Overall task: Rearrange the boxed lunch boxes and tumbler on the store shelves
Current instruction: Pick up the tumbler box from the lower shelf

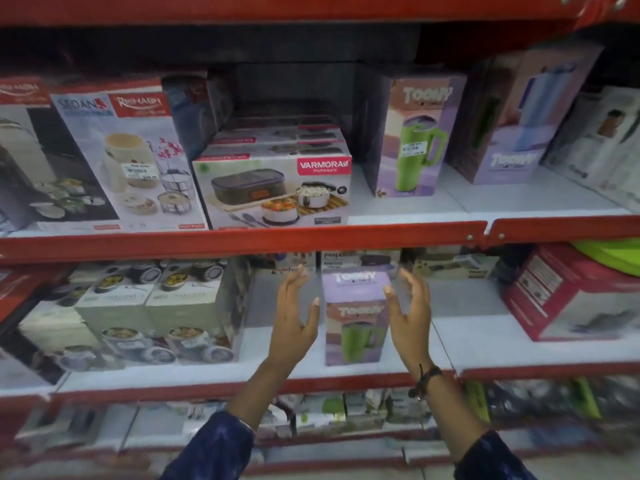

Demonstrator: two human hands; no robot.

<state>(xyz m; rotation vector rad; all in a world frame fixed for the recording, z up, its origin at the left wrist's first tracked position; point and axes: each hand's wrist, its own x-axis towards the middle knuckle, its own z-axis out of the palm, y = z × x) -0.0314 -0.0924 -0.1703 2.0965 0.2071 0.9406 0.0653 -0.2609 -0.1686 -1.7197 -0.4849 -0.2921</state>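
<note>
The red-edged store shelves point(242, 242) filled the view, and by the look of them the rearranging was only partly through. On the upper shelf the tall Rishabh lunch box cartons point(128, 161) leaned at the left, a stack of Varmora lunch boxes point(273, 188) sat squarely in the middle, and a Toowy tumbler box with a green mug point(414, 140) stood upright to its right, with another Toowy carton point(512, 133) tilted beyond it. That row looked largely settled, though a bare stretch of shelf remained between the Varmora stack and the tumbler. On the middle shelf a block of pale lunch box cartons point(152, 313) sat at the left and a red carton point(568, 299) at the right, while a lone Toowy tumbler box point(356, 317) stood upright in the open middle, seemingly the piece in hand. The left hand point(294, 317) and right hand point(410, 313) reached in on either side of it, palms facing each other, fingers extended and slightly curled. Each grip was wide and empty; the right thumb lay close against the box's upper edge, contact uncertain, and the left hand stood just clear.
</note>
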